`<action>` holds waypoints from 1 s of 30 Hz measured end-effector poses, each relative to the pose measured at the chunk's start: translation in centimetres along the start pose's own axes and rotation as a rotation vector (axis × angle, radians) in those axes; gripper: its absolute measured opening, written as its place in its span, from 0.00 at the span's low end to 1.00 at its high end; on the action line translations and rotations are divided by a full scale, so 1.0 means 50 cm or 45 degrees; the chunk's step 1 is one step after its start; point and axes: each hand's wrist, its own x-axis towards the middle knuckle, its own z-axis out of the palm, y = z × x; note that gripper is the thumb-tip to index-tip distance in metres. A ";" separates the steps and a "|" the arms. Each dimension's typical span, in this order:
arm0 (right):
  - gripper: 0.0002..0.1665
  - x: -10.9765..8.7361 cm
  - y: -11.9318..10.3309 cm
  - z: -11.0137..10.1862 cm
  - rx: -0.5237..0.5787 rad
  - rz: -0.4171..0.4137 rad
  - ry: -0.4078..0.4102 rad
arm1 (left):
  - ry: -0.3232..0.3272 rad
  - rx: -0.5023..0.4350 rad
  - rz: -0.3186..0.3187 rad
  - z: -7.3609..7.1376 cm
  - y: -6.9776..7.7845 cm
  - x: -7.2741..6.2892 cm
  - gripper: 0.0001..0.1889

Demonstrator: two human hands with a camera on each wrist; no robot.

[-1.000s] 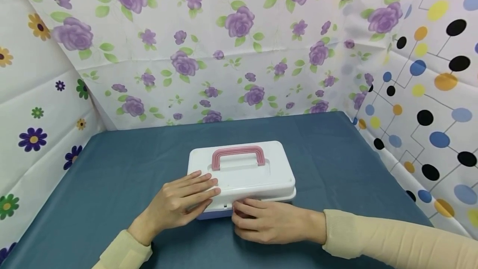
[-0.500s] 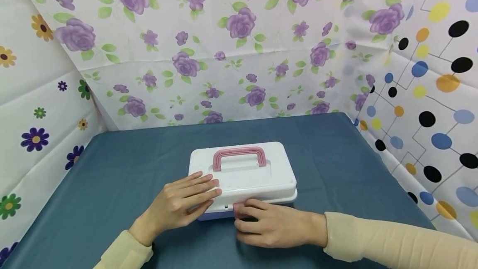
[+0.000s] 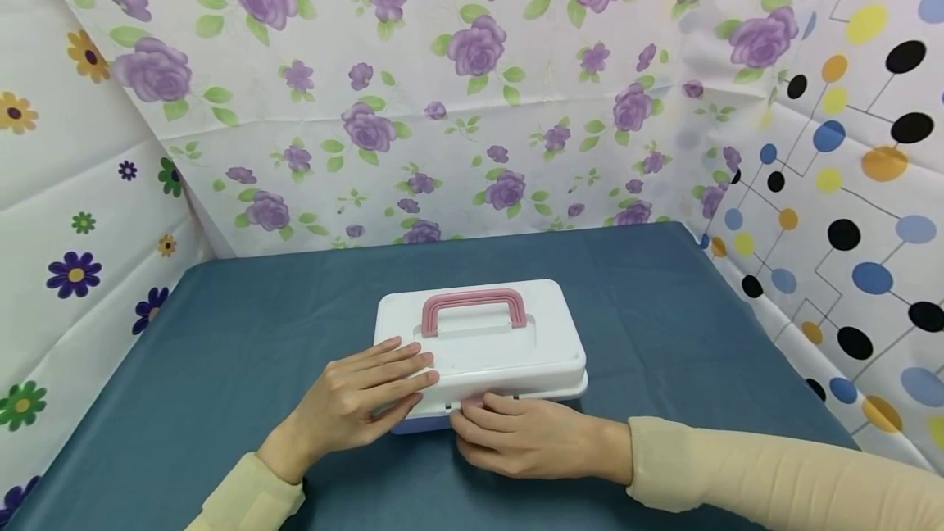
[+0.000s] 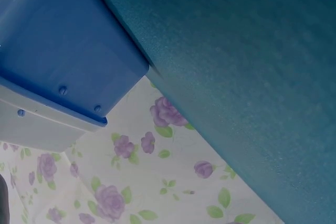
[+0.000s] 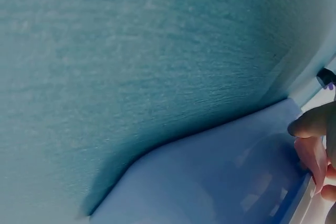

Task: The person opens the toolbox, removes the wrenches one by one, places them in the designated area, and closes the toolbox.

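Observation:
A white-lidded plastic storage box (image 3: 501, 357) with a blue base (image 5: 210, 177) sits closed on the table. Its pink carrying handle (image 3: 474, 298) stands up from the lid. My left hand (image 3: 361, 396) rests with straight fingers on the lid's front left corner. At the middle of the front edge, my right hand (image 3: 527, 437) pinches the pink latch (image 5: 311, 156) with curled fingers, covering most of it in the head view. In the left wrist view the box's blue side (image 4: 58, 40) shows, with hardly any of the hand in sight.
A dark blue-green cloth (image 3: 243, 351) covers the table around the box. Behind it hangs a white sheet with purple roses (image 3: 475, 47). Patterned sheets close off the left side (image 3: 66, 211) and the right side (image 3: 848, 228).
My right hand has shifted slightly left and its fingers have closed in over the latch, which showed more half a second ago. My left hand and the box stay in place.

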 end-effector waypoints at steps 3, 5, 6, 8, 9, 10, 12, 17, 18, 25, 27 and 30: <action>0.24 0.001 -0.001 0.001 0.020 0.015 0.018 | -0.001 0.004 -0.001 0.001 -0.001 0.000 0.16; 0.21 0.001 0.000 0.000 0.035 0.021 0.019 | -0.003 0.010 -0.003 0.002 -0.002 0.000 0.16; 0.20 0.001 0.000 -0.001 0.045 0.024 0.015 | -0.004 0.013 -0.005 0.002 -0.003 0.000 0.16; 0.17 0.001 0.001 -0.002 0.060 0.025 0.005 | -0.007 0.013 -0.007 0.003 -0.004 0.000 0.16; 0.17 0.001 0.001 -0.003 0.061 0.024 -0.001 | -0.008 0.011 -0.009 0.003 -0.004 0.000 0.17; 0.16 0.001 0.001 -0.004 0.058 0.018 -0.005 | -0.010 0.009 -0.010 0.004 -0.005 -0.001 0.17; 0.16 0.001 0.002 -0.006 0.057 0.007 -0.010 | -0.011 0.007 -0.009 0.005 -0.005 -0.001 0.17; 0.15 0.002 0.003 -0.010 0.112 -0.018 0.004 | -0.012 0.011 -0.003 0.006 -0.007 0.000 0.17; 0.15 0.002 0.004 -0.011 0.131 -0.023 0.006 | -0.013 0.012 -0.003 0.006 -0.006 0.000 0.17; 0.15 0.001 -0.001 -0.017 0.290 -0.066 0.032 | -0.002 0.003 0.001 0.003 -0.004 -0.002 0.17; 0.15 0.000 -0.003 -0.018 0.310 -0.082 0.042 | 0.002 -0.002 0.001 0.003 -0.003 -0.002 0.17; 0.16 0.000 -0.005 -0.021 0.305 -0.108 0.050 | 0.006 -0.006 -0.002 0.003 -0.002 -0.003 0.16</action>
